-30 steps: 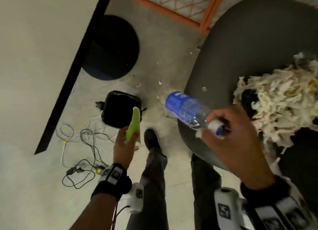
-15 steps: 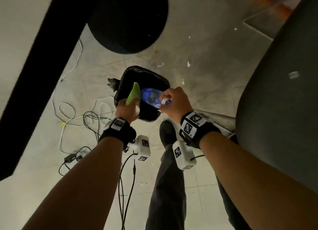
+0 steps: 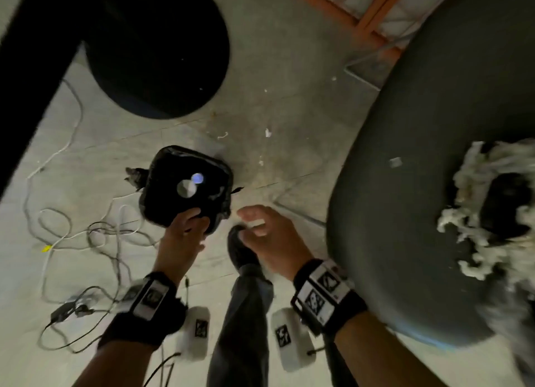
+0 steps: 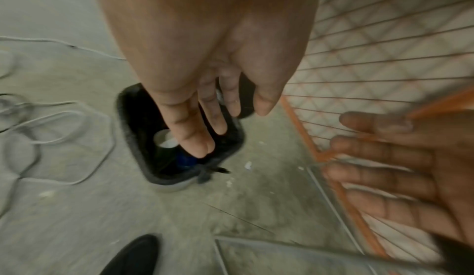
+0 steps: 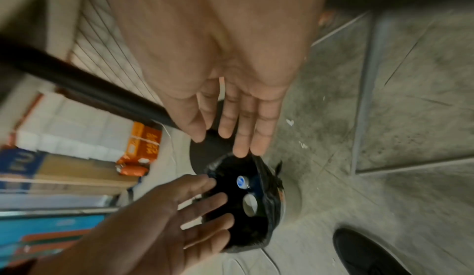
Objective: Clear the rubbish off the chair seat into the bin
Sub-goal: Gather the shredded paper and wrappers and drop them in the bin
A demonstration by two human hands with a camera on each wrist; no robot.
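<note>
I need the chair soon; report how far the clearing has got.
Done: a bottle and a cup lie in the bin. In hand: nothing; left hand and right hand are open. Left: the shredded paper heap on the chair seat.

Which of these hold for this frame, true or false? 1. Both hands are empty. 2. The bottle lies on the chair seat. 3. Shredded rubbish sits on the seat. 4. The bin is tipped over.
1. True: the left hand and right hand are open, holding nothing.
2. False: the bottle is inside the bin.
3. True: a shredded pile lies on the chair seat.
4. False: the bin stands upright on the floor.
</note>
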